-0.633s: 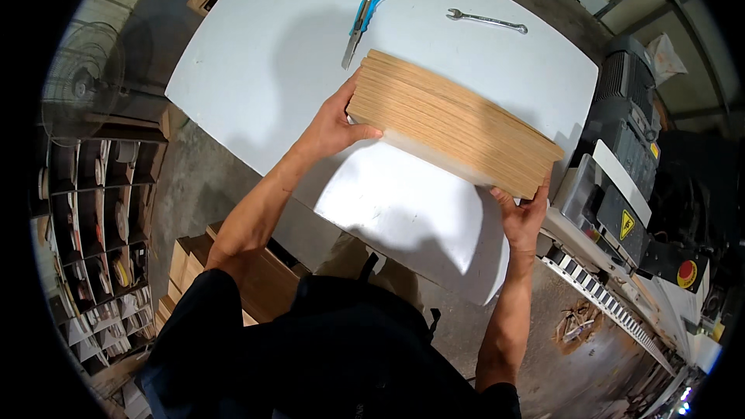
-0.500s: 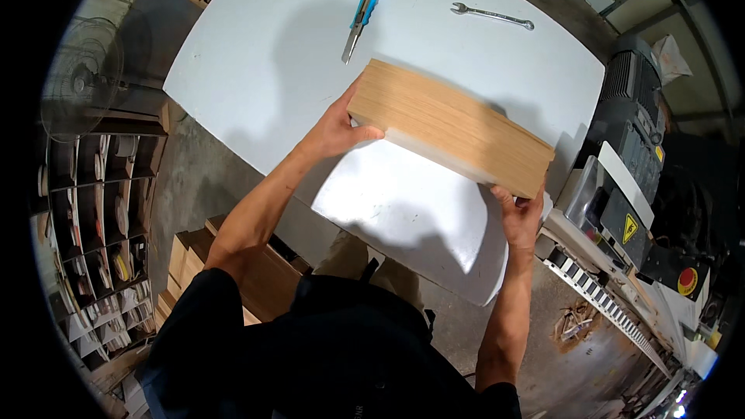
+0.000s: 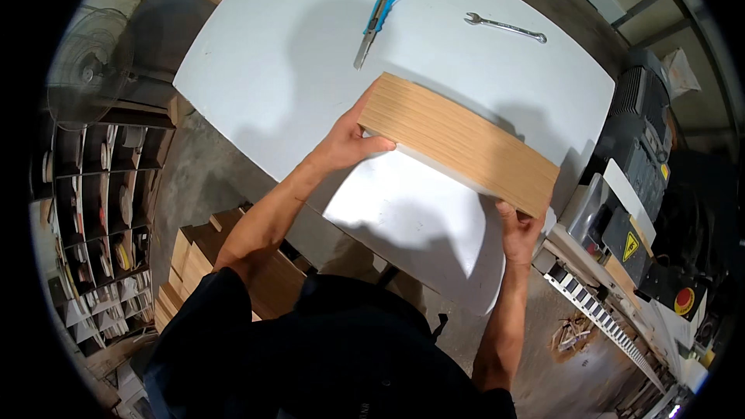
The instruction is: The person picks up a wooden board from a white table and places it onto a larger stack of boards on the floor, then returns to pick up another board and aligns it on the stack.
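Half-curled left hand (image 3: 349, 141) and right hand (image 3: 521, 231) clasp a tan, straight-grained wooden block (image 3: 462, 143), possibly layered, over a white table (image 3: 248, 70) near grey machinery (image 3: 639, 112).

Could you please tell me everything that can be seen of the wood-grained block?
The wood-grained block is long, rectangular and light brown, with grain running lengthwise along its top and a whitish near side. It lies slanted, its right end nearer the person. The left hand grips its left end, the right hand its right. It is over the white table; whether it rests there is unclear.
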`<state>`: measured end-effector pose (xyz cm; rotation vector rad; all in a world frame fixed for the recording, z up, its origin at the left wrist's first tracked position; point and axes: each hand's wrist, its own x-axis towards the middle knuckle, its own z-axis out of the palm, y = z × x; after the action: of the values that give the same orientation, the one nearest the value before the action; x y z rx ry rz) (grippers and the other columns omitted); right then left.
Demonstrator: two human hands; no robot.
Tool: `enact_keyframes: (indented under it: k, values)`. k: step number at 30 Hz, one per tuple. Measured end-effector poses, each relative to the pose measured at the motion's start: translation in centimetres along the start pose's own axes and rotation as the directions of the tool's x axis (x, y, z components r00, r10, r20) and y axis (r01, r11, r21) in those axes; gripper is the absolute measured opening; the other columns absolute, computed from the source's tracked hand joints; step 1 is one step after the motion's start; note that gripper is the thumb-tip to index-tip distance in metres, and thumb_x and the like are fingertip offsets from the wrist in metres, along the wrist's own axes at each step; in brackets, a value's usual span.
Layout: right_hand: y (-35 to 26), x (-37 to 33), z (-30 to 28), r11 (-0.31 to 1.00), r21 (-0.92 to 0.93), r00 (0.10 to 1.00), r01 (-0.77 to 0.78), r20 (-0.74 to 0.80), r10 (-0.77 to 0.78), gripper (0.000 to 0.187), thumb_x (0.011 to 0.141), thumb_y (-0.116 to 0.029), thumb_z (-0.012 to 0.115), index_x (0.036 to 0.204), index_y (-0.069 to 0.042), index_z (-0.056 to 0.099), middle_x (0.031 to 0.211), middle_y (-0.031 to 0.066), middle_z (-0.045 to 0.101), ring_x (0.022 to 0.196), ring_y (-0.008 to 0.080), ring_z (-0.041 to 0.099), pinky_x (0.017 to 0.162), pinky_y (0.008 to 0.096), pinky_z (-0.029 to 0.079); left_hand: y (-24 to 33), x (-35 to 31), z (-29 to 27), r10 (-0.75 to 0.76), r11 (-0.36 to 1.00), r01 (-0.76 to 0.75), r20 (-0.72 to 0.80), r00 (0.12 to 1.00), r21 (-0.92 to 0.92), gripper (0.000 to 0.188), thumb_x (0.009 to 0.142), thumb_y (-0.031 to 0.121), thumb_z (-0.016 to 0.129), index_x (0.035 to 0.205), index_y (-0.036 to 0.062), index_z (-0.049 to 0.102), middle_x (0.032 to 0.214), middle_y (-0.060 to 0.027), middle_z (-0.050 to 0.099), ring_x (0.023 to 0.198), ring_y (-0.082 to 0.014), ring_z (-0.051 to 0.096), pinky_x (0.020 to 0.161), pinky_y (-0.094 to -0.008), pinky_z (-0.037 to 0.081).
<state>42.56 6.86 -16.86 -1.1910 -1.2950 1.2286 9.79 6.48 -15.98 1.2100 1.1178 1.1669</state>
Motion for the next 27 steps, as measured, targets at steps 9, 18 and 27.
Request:
enact_keyframes:
  k: [9,18,27]
  values:
    - [0.4,0.0,-0.7,0.99,-0.141,1.0,0.026,0.009,-0.025,0.066,0.069,-0.016,0.08,0.123,-0.004,0.044,0.109,0.0024,0.051,0.091,0.0123,0.049,0.077,0.0229,0.041,0.7,-0.3,-0.2,0.019,0.996,-0.016,-0.032,0.999,0.086,0.091,0.068,0.001,0.073,0.142,0.0033,0.02,0.141,-0.0094,0.035,0.13,-0.0183,0.032,0.106,-0.0318,0.026]
    - [1.1,-2.7,0.2,0.974,-0.205,0.994,-0.096,-0.063,0.085,0.074,0.071,-0.01,0.078,0.131,-0.002,0.036,0.113,0.005,0.052,0.1,0.0131,0.05,0.083,0.0233,0.041,1.2,-0.5,-1.5,-0.039,0.992,0.039,0.0,0.999,0.121,0.095,0.068,0.003,0.073,0.144,0.0048,0.015,0.14,-0.0104,0.036,0.129,-0.0192,0.034,0.105,-0.0331,0.029]
    - [0.8,-5.7,3.9,0.986,-0.039,0.956,-0.163,-0.252,0.148,0.054,0.072,-0.011,0.077,0.117,-0.001,0.048,0.101,0.0045,0.06,0.091,0.0147,0.055,0.082,0.0267,0.043,0.3,-0.9,-3.2,-0.027,1.0,0.026,0.105,0.994,0.009,0.096,0.07,0.002,0.071,0.144,0.0048,0.01,0.145,-0.0115,0.028,0.134,-0.0204,0.026,0.109,-0.0339,0.023]
